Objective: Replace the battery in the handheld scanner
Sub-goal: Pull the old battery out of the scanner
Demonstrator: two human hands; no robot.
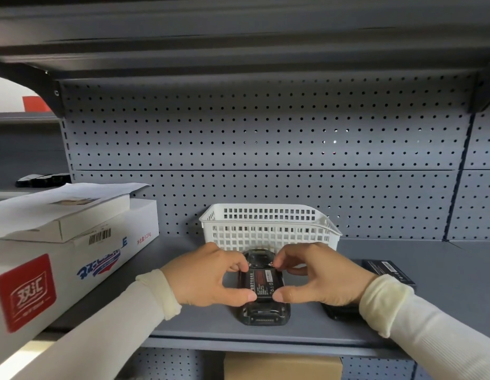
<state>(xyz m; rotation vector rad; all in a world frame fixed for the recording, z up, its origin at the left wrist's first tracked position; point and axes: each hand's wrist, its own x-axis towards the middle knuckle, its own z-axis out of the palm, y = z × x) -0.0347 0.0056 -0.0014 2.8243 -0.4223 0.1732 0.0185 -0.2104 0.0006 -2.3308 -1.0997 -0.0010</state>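
A black handheld scanner lies face down on the grey shelf, its back open. A black battery with a red label sits in the open bay. My left hand pinches the battery's left side with thumb and fingers. My right hand pinches its right side the same way. A second black battery lies on the shelf to the right, behind my right wrist. A black cover-like piece shows partly under my right hand.
A white plastic basket stands just behind the scanner against the pegboard wall. White cartons with a red logo fill the shelf's left side. A brown cardboard box sits on the shelf below.
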